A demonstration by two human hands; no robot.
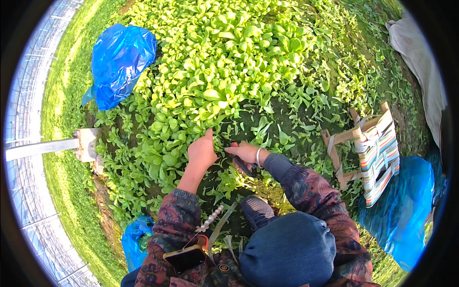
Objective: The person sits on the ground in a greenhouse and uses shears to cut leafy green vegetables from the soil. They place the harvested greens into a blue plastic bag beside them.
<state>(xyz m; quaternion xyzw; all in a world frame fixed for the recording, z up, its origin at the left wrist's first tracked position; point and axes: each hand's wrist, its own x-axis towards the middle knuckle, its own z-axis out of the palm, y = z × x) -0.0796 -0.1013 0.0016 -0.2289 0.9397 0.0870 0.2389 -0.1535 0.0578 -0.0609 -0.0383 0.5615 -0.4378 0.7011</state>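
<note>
My left hand [202,152] is down at the edge of a dense bed of leafy green seedlings [215,79], one digit pointing up over the leaves. Its other fingers are hidden, so any hold on a stem cannot be seen. Just right of it, my right hand [246,153] grips a black-and-red hand tool [242,165]; its working end is hard to make out. A white bracelet [258,158] circles the right wrist. Between and below the hands lie dark soil [229,186] and loose leaves.
A full blue plastic bag [122,64] sits upper left. At right, a wooden folding stool [373,154] with striped webbing stands by another blue bag [401,211]. A smaller blue bag [134,240] lies lower left. A post [88,145] rises at left. My shoe [256,211] is below the hands.
</note>
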